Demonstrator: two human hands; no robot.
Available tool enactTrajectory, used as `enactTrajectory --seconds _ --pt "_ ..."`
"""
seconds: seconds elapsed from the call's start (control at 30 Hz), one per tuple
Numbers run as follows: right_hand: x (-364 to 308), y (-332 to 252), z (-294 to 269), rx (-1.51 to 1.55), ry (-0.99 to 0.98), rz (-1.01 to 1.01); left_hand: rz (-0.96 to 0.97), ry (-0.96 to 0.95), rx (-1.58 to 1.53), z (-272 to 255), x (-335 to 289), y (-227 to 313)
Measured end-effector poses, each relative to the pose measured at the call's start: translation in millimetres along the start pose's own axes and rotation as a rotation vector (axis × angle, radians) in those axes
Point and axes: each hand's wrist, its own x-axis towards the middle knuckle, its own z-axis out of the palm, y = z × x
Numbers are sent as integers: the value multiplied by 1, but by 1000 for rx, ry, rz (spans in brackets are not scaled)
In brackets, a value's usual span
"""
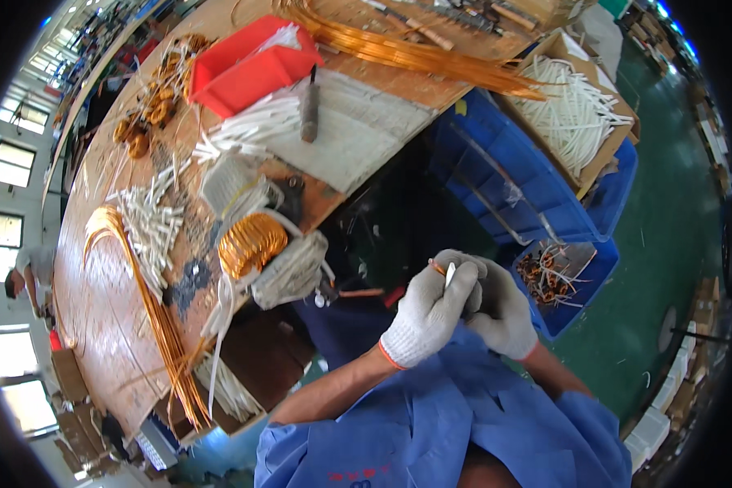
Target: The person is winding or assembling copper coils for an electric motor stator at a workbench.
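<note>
Both my hands wear white knit gloves and meet in front of my blue shirt. My left hand (425, 311) is closed, with a bit of copper wire (437, 267) and a short white sleeve piece (450, 275) showing at its fingertips. My right hand (500, 309) is pressed against it with fingers curled; what they grip is hidden. To the left, at the bench edge, a copper-wound coil (253, 245) sits in a fixture wrapped in pale cloth (289, 272), apart from my hands.
On the wooden bench (98, 285) lie white sleeve pieces (150, 220), copper wire bundles (159, 325), finished coils (138, 145) and a red bin (256, 69). Right of it stand blue crates (504, 175), a carton of white tubes (573, 114) and a scrap bin (581, 305). A person (32, 272) is far left.
</note>
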Motion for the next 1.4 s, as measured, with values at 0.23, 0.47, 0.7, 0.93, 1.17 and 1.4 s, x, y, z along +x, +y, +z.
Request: enactTrajectory --seconds 0.23,0.47,0.7,0.93,1.17,1.4 --pt "52 -68 14 84 -187 -304 303 501 -54 -93 -88 95" --pt "69 -97 20 46 -426 -515 82 260 918 -101 -123 86" --pt "62 -95 32 30 -397 -565 70 97 851 -108 -126 91" --pt "64 -93 31 -2 -408 -573 42 90 774 -112 -124 89" --pt "67 -105 24 -35 -488 -470 71 36 873 -115 -121 90" --pt "74 -115 30 -61 -819 -396 205 -359 1617 -103 -120 106"
